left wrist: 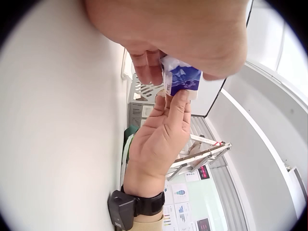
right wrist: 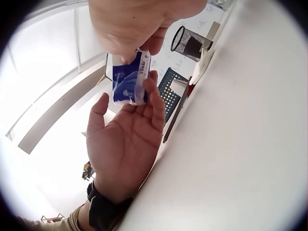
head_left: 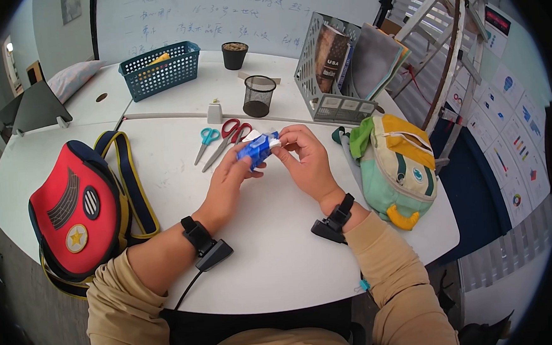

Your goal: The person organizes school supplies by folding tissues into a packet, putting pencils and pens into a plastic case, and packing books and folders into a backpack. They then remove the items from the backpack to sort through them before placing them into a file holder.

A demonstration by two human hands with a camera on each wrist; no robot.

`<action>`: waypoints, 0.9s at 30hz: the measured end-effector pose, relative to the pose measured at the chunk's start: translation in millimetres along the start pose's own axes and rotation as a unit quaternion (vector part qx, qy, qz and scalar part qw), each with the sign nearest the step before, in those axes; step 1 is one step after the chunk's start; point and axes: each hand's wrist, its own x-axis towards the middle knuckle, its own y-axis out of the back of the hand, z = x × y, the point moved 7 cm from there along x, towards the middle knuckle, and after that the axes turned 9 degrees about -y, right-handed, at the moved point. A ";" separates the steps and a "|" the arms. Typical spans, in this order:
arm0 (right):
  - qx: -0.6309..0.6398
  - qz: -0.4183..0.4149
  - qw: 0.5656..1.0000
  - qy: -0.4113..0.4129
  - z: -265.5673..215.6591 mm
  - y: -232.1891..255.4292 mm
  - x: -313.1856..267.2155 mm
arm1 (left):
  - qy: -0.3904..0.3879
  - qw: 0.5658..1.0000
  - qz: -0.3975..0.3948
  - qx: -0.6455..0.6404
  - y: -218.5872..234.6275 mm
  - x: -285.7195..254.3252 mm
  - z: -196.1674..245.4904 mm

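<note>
A small blue-and-white tissue pack (head_left: 257, 149) in clear plastic is held up over the table between both hands. My left hand (head_left: 227, 174) holds one end, its fingers bent against the pack and its thumb away from it in the right wrist view. At the other end, my right hand (head_left: 309, 161) pinches the white edge between thumb and fingers. The printed face of the pack (right wrist: 130, 79) reads "Vinda" in the right wrist view. Just beyond the hands lie teal-handled scissors (head_left: 210, 135) and red-handled scissors (head_left: 228, 132). Something white (right wrist: 204, 62) lies on the table beside them.
A red bag (head_left: 75, 204) lies at left, a green-and-yellow small backpack (head_left: 399, 171) at right. Farther back stand a teal basket (head_left: 159, 75), a black mesh pen cup (head_left: 259, 97), a potted plant (head_left: 235, 56) and a grey file holder (head_left: 311, 75) with books.
</note>
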 end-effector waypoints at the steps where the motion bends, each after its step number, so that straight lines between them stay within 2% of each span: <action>1: 0.021 0.011 0.999 -0.024 6.6 2.3 0.0 | -0.014 0.999 0.000 0.044 -5.9 -0.9 3.4; 3: 0.049 0.007 0.998 -0.035 13.4 1.6 1.0 | -0.065 0.994 0.010 0.087 -8.6 2.1 7.9; 6: 0.102 -0.018 0.992 -0.066 20.5 -3.9 -2.1 | -0.004 0.983 0.030 0.181 3.8 2.8 -0.3; 10: 0.100 -0.024 0.986 -0.128 19.2 -5.1 -3.0 | -0.009 0.977 0.050 0.208 13.7 5.0 -5.5; 21: 0.079 0.005 0.992 -0.102 23.8 -0.9 -3.0 | -0.068 0.974 0.085 0.198 11.6 8.2 -3.1; 27: 0.102 0.009 0.991 -0.084 25.2 -4.2 -2.3 | -0.078 0.957 0.095 0.261 10.7 3.6 1.8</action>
